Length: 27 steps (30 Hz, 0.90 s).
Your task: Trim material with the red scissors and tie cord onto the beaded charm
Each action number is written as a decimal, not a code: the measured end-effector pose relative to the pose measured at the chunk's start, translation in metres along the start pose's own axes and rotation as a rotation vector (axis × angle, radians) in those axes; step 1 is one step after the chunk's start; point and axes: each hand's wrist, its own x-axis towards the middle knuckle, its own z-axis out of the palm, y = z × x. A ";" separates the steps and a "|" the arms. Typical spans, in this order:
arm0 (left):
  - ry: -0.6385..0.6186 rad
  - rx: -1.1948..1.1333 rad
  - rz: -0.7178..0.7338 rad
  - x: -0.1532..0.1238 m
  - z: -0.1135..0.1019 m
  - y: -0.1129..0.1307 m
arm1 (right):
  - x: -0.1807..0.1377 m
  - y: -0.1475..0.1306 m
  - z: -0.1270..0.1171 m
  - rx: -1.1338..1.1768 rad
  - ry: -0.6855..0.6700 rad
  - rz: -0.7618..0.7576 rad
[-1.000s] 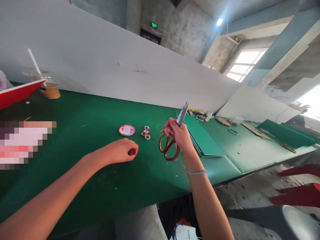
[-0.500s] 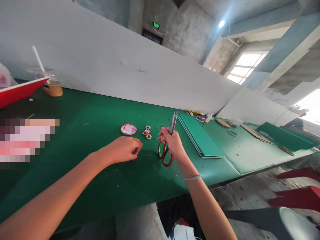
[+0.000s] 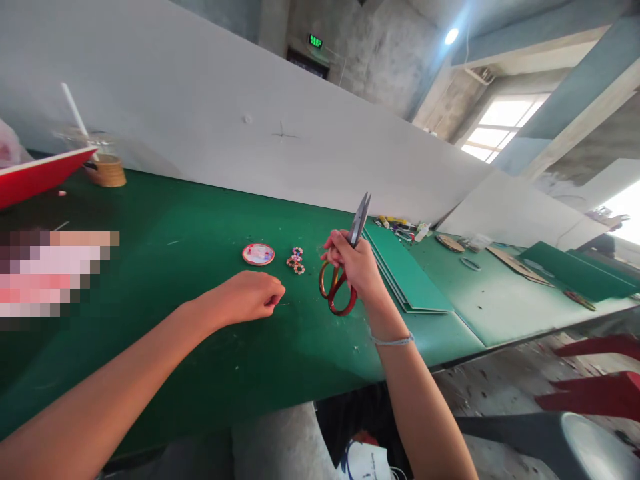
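Observation:
Wrapped around a pair of scissors (image 3: 343,288) is my right hand (image 3: 353,259), raised a little over the green table. The grey blades stick up past my fingers, slightly apart, and the red-and-amber handle loops hang below. My left hand (image 3: 254,293) is closed with its knuckles up, low over the table. Whatever it may hold is hidden; a faint thin line shows by its fingertips. Just beyond it lies a round badge-like disc (image 3: 259,253) with a red rim. Between the hands rests a small cluster of beaded rings (image 3: 296,261).
Green boards (image 3: 407,273) lie stacked right of my right hand. Small tools (image 3: 400,225) sit against the white panel (image 3: 200,127). At the left are a red tray-like object (image 3: 45,175) and a cup with a straw (image 3: 109,172). The table's front edge runs below my hands.
My right hand has moved up and slightly right with the scissors, and the blades now show a wider gap. The left hand has barely moved. The view has shifted slightly.

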 end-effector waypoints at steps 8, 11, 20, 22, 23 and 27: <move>0.027 -0.027 0.013 0.001 0.002 -0.002 | 0.006 0.039 0.016 -0.156 0.010 0.111; 0.058 -0.053 0.012 0.001 0.004 -0.003 | 0.003 0.037 0.014 -0.146 0.016 0.108; 0.039 -0.027 0.043 0.002 0.005 -0.003 | 0.001 0.033 0.014 -0.034 0.023 0.180; 0.039 -0.012 0.046 0.002 0.006 -0.001 | 0.004 0.030 0.016 -0.042 0.009 0.204; 0.038 -0.003 0.047 0.002 0.006 -0.001 | 0.007 0.028 0.016 -0.047 -0.004 0.215; 0.029 0.028 0.042 0.001 0.005 0.003 | 0.017 0.014 0.015 -0.028 -0.033 0.207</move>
